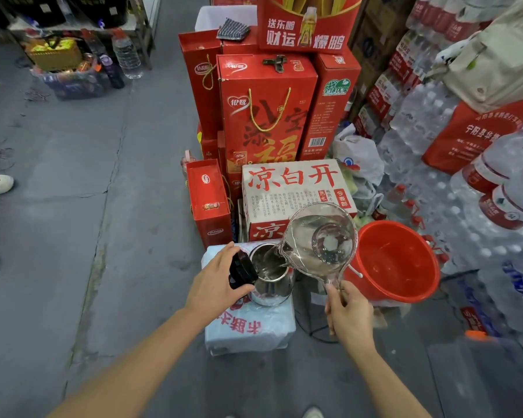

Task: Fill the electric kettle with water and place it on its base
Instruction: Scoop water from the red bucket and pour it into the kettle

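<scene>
A steel electric kettle (pixel 271 286) stands on a wrapped pack of water bottles (pixel 248 327), its black lid (pixel 241 269) swung open to the left. My left hand (pixel 216 279) grips the kettle's lid and handle side. My right hand (pixel 347 312) holds the handle of a clear plastic ladle (pixel 320 236), tilted left so that water streams from its spout into the kettle's mouth. Water shows inside the kettle. The kettle's base is not in sight.
A red bucket (pixel 372 285) stands right of the kettle. Red gift boxes (pixel 266 116) and a white carton (pixel 293 191) are stacked behind. Shrink-wrapped water bottles (pixel 453 206) fill the right side. A black fan base (pixel 311 321) lies by the pack. Grey concrete floor (pixel 73 206) stretches left.
</scene>
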